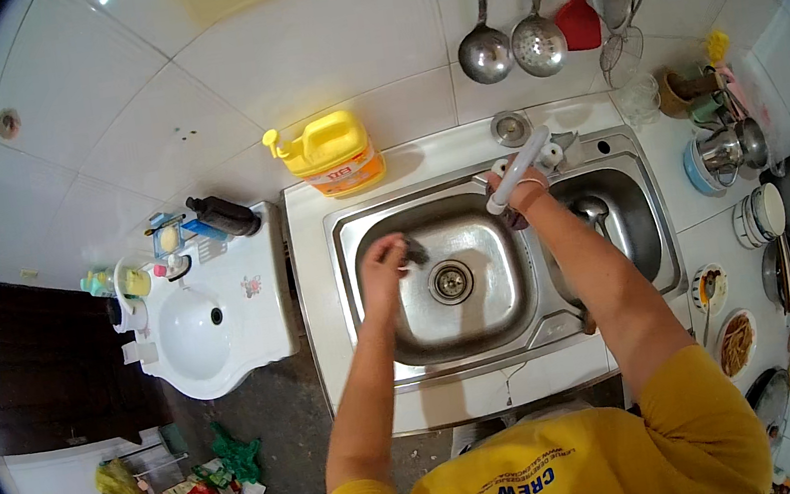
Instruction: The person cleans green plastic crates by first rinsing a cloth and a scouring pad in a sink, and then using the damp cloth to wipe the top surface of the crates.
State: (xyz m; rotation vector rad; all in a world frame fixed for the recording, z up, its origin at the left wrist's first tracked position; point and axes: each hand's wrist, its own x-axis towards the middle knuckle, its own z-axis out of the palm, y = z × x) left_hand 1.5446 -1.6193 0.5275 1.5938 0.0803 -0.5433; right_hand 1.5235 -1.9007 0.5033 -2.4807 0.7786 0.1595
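Over the left basin of a steel double sink point(569, 332), my left hand point(385, 260) is closed on a small dark scrubbing pad point(416, 251), which sticks out past the fingertips to the right. The drain strainer point(451, 283) lies below and to the right of that hand, apart from it. My right hand point(526, 190) reaches up to the tap at the back, beside the divider between the basins. The white tap spout point(518, 172) crosses in front of this hand and hides most of its fingers, so their grip does not show. A metal ladle-like utensil point(594, 211) rests in the right basin.
A yellow pump jug point(338, 154) stands on the counter behind the left basin. Several ladles and strainers, among them a skimmer point(539, 45), hang on the tiled wall. Bowls, pots and a plate of food point(737, 343) line the right side. A white washbasin point(195, 331) stands left.
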